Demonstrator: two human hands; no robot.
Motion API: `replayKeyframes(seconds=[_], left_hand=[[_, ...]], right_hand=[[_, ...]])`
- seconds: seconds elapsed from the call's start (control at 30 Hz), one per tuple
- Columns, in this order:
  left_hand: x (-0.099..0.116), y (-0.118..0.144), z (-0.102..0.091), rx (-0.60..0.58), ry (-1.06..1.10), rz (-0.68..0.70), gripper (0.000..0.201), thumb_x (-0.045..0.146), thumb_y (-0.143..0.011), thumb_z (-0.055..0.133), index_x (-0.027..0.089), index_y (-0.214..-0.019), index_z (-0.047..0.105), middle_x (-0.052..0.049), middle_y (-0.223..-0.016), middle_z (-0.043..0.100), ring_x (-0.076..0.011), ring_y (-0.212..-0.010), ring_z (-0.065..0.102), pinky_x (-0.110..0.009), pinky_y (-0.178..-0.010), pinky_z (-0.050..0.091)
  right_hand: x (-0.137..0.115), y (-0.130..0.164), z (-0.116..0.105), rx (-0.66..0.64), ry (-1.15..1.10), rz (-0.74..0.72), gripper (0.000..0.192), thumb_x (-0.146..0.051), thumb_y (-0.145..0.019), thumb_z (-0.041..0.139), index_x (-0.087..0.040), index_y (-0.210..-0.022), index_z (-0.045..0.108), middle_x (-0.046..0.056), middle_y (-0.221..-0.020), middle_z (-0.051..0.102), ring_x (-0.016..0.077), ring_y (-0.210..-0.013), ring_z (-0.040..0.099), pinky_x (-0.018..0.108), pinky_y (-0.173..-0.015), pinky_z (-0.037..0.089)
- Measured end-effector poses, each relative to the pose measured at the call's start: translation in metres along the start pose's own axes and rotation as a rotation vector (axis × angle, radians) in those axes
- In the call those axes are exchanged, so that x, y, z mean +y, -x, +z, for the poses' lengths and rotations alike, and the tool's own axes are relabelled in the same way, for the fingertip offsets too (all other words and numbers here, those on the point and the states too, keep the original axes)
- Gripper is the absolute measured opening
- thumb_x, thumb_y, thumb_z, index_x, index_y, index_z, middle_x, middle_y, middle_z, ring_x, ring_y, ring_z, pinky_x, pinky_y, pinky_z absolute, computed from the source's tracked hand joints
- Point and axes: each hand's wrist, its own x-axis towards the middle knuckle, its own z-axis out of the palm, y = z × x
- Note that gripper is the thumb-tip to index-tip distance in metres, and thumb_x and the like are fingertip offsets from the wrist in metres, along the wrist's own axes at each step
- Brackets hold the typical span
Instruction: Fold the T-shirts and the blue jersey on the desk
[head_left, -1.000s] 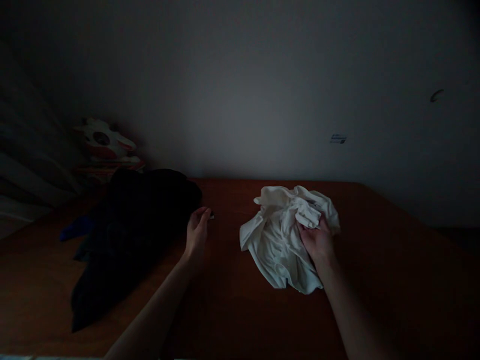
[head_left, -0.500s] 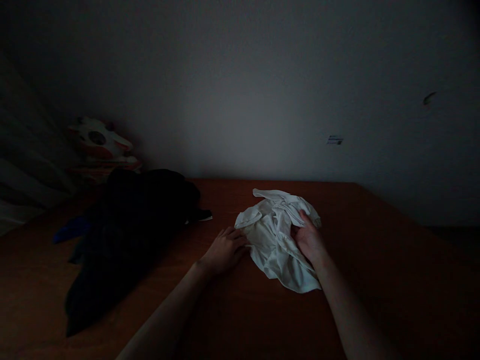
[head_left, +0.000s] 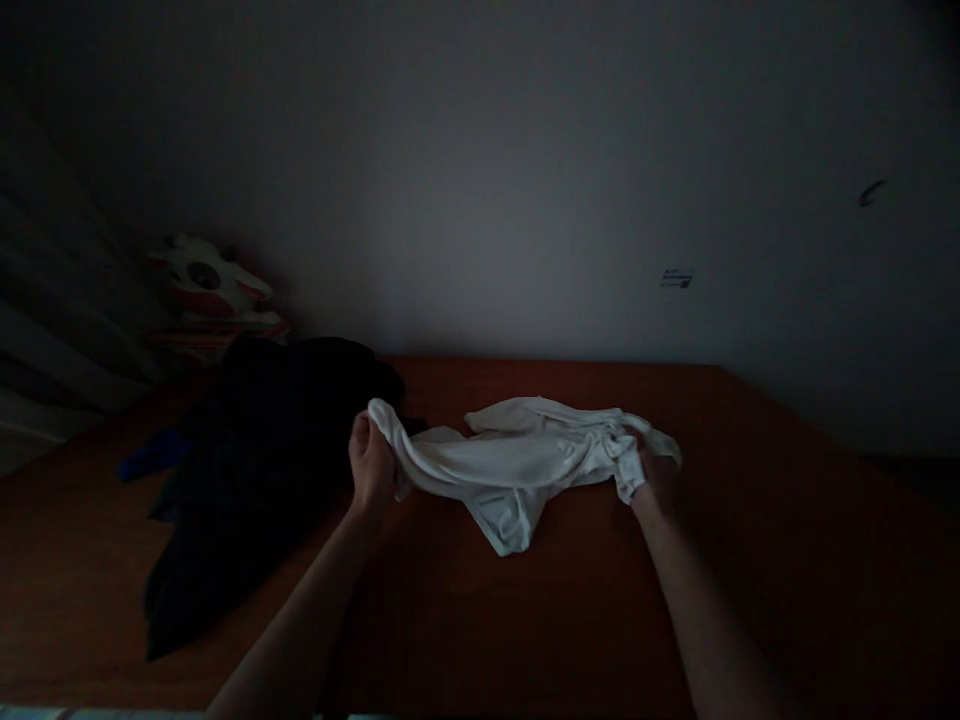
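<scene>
Fingers [head_left: 365,440] of your left hand [head_left: 371,470] and right hand [head_left: 654,478] pinch opposite ends of the white garment [head_left: 510,465], light, limp, sagging mid-counter [head_left: 750,560], best gripped at its hems.

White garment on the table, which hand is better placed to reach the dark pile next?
Left, probably. The left hand grips the garment right beside the dark pile; the right hand is farther off.

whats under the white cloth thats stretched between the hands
Under the white cloth, held by the left hand and right hand, lies the reddish wooden table; its lowest fold seems to touch it. Anything beneath that fold is covered.
</scene>
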Motion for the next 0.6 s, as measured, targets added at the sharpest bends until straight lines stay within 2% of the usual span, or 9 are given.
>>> replayKeyframes(seconds=[0.1,0.17,0.2,0.27,0.33,0.4,0.5,0.53,0.6], left_hand=[[-0.009,0.008,0.003,-0.353,-0.356,0.187,0.040,0.060,-0.088,0.056,0.022,-0.080,0.064,-0.003,-0.081,0.067,-0.0186,-0.078,0.064,-0.028,-0.073,0.051],[-0.015,0.013,0.006,-0.643,-0.580,0.348,0.038,0.056,-0.090,0.054,0.022,-0.081,0.068,-0.010,-0.105,0.073,-0.0264,-0.105,0.066,-0.038,-0.094,0.050],[-0.017,0.016,0.006,-0.769,-0.670,0.412,0.037,0.054,-0.091,0.054,0.022,-0.086,0.070,-0.012,-0.117,0.071,-0.0289,-0.115,0.063,-0.042,-0.102,0.047],[-0.019,0.020,0.007,-0.947,-0.814,0.478,0.038,0.051,-0.094,0.051,0.021,-0.103,0.071,-0.013,-0.130,0.068,-0.0301,-0.125,0.059,-0.045,-0.109,0.043],[-0.017,0.024,0.007,-1.035,-0.918,0.491,0.041,0.048,-0.099,0.044,0.019,-0.116,0.067,-0.014,-0.131,0.068,-0.0286,-0.124,0.060,-0.043,-0.109,0.043],[-0.012,0.027,0.008,-1.072,-0.980,0.473,0.040,0.044,-0.102,0.039,0.019,-0.116,0.066,-0.013,-0.126,0.070,-0.0268,-0.119,0.063,-0.040,-0.104,0.046],[-0.005,0.031,0.012,-1.048,-1.028,0.368,0.039,0.044,-0.102,0.037,0.020,-0.106,0.067,-0.012,-0.108,0.075,-0.0253,-0.101,0.070,-0.035,-0.090,0.051],[-0.004,0.031,0.014,-1.026,-1.037,0.315,0.039,0.044,-0.102,0.037,0.021,-0.104,0.068,-0.011,-0.104,0.075,-0.0255,-0.097,0.072,-0.035,-0.086,0.051],[-0.003,0.028,0.017,-0.984,-1.014,0.203,0.039,0.044,-0.100,0.038,0.021,-0.106,0.069,-0.011,-0.103,0.076,-0.0263,-0.096,0.072,-0.035,-0.084,0.051]], right_hand=[[0.001,0.010,0.001,0.205,0.356,-0.161,0.078,-0.045,-0.053,0.086,-0.011,-0.119,0.062,0.027,-0.142,0.054,0.0461,-0.141,0.037,0.056,-0.110,0.038],[0.003,0.014,0.003,0.249,0.617,-0.354,0.103,-0.052,-0.058,0.083,-0.004,-0.141,0.045,0.030,-0.153,0.037,0.0453,-0.146,0.029,0.058,-0.116,0.029],[0.004,0.015,0.005,0.189,0.695,-0.442,0.105,-0.057,-0.064,0.078,-0.005,-0.146,0.038,0.029,-0.155,0.036,0.0432,-0.145,0.031,0.058,-0.116,0.028],[0.004,0.018,0.007,-0.096,0.768,-0.539,0.090,-0.064,-0.077,0.066,-0.015,-0.148,0.039,0.023,-0.152,0.042,0.0377,-0.142,0.038,0.056,-0.116,0.031],[0.003,0.022,0.008,-0.423,0.894,-0.547,0.077,-0.069,-0.081,0.061,-0.024,-0.142,0.049,0.017,-0.150,0.047,0.0357,-0.142,0.040,0.056,-0.115,0.033],[-0.001,0.028,0.010,-0.639,1.056,-0.516,0.083,-0.073,-0.073,0.068,-0.027,-0.140,0.054,0.015,-0.155,0.042,0.0375,-0.146,0.032,0.058,-0.116,0.031],[-0.011,0.041,0.017,-0.769,1.175,-0.497,0.101,-0.070,-0.059,0.080,-0.027,-0.145,0.051,0.015,-0.160,0.034,0.0388,-0.148,0.028,0.058,-0.116,0.030],[-0.014,0.045,0.021,-0.796,1.180,-0.505,0.099,-0.067,-0.058,0.082,-0.027,-0.144,0.053,0.015,-0.158,0.037,0.0385,-0.146,0.030,0.057,-0.115,0.031],[-0.022,0.052,0.030,-0.835,1.166,-0.537,0.079,-0.057,-0.060,0.083,-0.026,-0.131,0.064,0.015,-0.149,0.050,0.0373,-0.139,0.041,0.056,-0.112,0.035]])
